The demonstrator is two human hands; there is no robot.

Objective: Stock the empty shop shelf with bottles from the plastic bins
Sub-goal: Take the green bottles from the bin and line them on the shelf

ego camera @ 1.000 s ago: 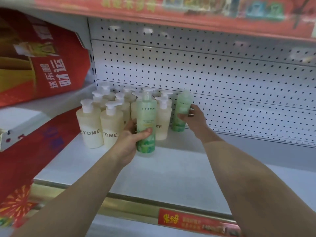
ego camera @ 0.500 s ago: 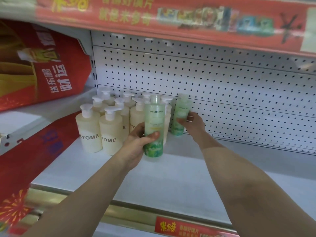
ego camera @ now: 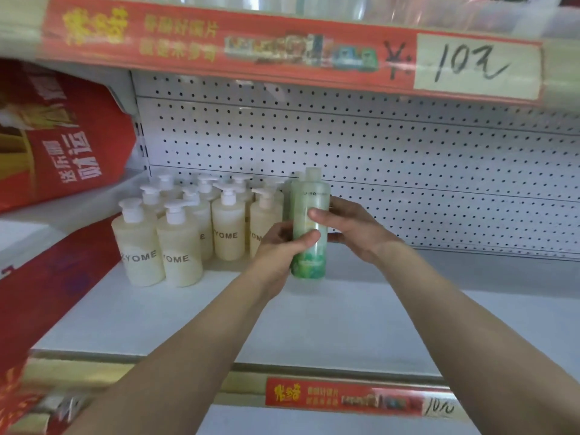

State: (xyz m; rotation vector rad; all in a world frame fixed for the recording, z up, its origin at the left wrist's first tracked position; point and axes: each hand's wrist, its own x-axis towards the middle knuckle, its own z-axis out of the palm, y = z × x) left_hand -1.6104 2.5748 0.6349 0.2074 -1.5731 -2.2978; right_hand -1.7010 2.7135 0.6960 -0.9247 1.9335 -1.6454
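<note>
I hold a green bottle upright just above the white shelf. My left hand grips its lower half, thumb across the front. My right hand holds the middle from the right, thumb on the front and fingers behind. Several cream pump bottles marked YOME stand in rows at the shelf's back left, right beside the green bottle. A second pale green bottle stands behind the held one, mostly hidden.
A white pegboard backs the shelf. The upper shelf's red price strip hangs overhead. A red bag sits on the neighbouring shelf at left. Bare shelf stretches to the right and in front of the bottles.
My right hand has let go of the rear green bottle and come forward onto the bottle in my left hand. That bottle has shifted a little to the right.
</note>
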